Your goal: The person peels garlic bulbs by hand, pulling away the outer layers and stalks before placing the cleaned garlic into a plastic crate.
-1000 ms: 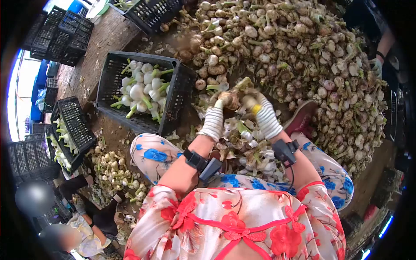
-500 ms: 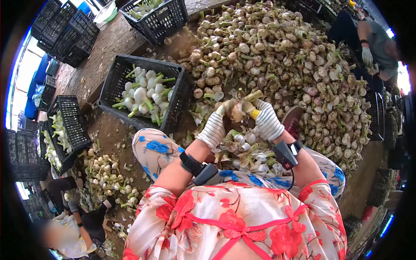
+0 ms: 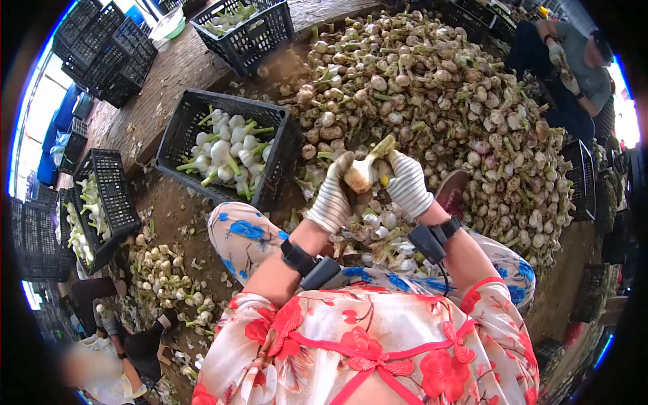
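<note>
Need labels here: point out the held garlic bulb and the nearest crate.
garlic bulb (image 3: 359, 177), head view, middle of its brown skin.
crate (image 3: 174, 135), head view, bare left wall.

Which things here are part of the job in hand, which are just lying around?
In use: left hand, right hand, the garlic bulb they grip, uncleaned garlic pile, crate of cleaned garlic.
Lying about: stacked empty crates, far crate, side crate, loose garlic on the floor.
</note>
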Demonstrator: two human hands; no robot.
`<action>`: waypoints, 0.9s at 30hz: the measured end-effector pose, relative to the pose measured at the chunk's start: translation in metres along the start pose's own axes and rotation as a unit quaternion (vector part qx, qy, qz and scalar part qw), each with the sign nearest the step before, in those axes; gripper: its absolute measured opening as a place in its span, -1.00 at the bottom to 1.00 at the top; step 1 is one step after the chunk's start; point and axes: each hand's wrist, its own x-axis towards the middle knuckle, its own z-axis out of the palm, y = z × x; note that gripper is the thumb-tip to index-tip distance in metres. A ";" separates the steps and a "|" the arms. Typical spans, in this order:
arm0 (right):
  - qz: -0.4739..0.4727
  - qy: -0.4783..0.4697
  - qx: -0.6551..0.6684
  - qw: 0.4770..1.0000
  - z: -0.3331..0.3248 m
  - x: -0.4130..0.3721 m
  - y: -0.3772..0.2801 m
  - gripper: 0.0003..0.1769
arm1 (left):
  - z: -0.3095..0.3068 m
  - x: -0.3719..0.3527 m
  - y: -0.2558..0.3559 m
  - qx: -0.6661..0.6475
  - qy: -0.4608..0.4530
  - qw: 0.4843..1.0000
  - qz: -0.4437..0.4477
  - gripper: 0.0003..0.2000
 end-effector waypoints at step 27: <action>0.357 -0.020 0.643 0.677 0.006 -0.011 -0.017 -0.68 | -0.025 -0.001 0.032 0.160 -0.040 0.980 -0.109 -0.50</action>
